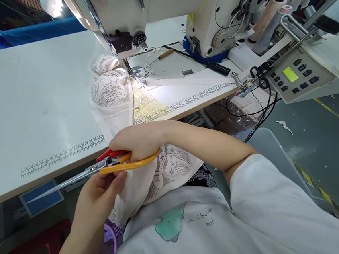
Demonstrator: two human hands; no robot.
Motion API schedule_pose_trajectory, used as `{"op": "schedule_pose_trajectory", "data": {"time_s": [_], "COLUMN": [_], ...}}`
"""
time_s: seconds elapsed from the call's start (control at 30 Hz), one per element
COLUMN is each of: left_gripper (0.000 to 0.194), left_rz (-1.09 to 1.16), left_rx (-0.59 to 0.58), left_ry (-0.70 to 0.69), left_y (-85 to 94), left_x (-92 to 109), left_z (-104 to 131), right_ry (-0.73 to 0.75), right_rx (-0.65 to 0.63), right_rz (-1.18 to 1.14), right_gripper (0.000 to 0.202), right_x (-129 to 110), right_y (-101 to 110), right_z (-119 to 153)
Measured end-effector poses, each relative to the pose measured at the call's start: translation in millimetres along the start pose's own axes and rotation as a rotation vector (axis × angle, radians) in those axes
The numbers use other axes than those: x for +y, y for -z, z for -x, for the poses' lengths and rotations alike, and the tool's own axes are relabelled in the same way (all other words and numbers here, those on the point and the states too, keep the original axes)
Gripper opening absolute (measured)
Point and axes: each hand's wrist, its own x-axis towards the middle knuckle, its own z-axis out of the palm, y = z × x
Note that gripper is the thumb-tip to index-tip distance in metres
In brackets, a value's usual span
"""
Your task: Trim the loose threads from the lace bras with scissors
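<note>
My right hand reaches in from the right, wrapped around the handles of long-bladed scissors with an orange handle loop. Red grip parts show beside the pivot. The silver blades point down to the left past the table edge. Under them my left hand is closed, thumb against fingers, at the edge of a white lace bra; the exact pinch is partly hidden. The bra drapes over my lap. More white lace cups lie on the table edge, running up to the sewing machine's needle area.
A sewing machine stands over the white table, which has printed rulers along its front edge. A screwdriver and a wooden-handled awl lie by its base. At right are a control panel, thread cones and hanging cables.
</note>
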Motion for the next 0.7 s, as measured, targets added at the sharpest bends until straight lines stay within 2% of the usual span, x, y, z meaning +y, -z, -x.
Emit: {"op": "schedule_pose_trajectory", "data": {"time_s": [0.1,0.17,0.27,0.37,0.47,0.53,0.63,0.7], "left_gripper": [0.031,0.03,0.028,0.025,0.025,0.026,0.026,0.027], "left_rz": [-0.183,-0.215,0.036,0.414,0.573,0.6,0.633,0.645], "left_rx": [0.09,0.095,0.018,-0.091,-0.095,-0.068,-0.035,-0.025], "left_ry": [-0.109,-0.138,-0.052,0.103,0.209,0.235,0.252,0.258], "left_y": [-6.7,-10.2,-11.4,-8.1,-2.7,1.2,5.9,7.7], "left_x": [3.4,2.1,-4.8,-11.3,-12.6,-12.0,-11.9,-12.3], "left_z": [6.6,6.8,0.5,-6.5,-8.6,-8.3,-7.9,-8.1], "right_ry": [-0.032,-0.045,-0.073,-0.142,-0.229,-0.233,-0.257,-0.295], "right_rx": [-0.012,-0.029,-0.014,0.17,0.4,0.346,0.073,-0.062], "right_rz": [0.008,-0.007,-0.05,-0.179,-0.389,-0.457,-0.426,-0.377], "right_gripper": [0.029,0.028,0.025,0.022,0.028,0.034,0.033,0.032], "right_x": [-1.8,-1.5,0.8,0.6,-2.7,-3.8,-2.4,-1.8], "right_y": [-0.6,-1.2,-5.0,-15.1,-32.5,-47.0,-69.0,-80.2], "right_z": [-0.7,-1.8,-2.1,5.0,23.0,37.8,54.7,59.4]}}
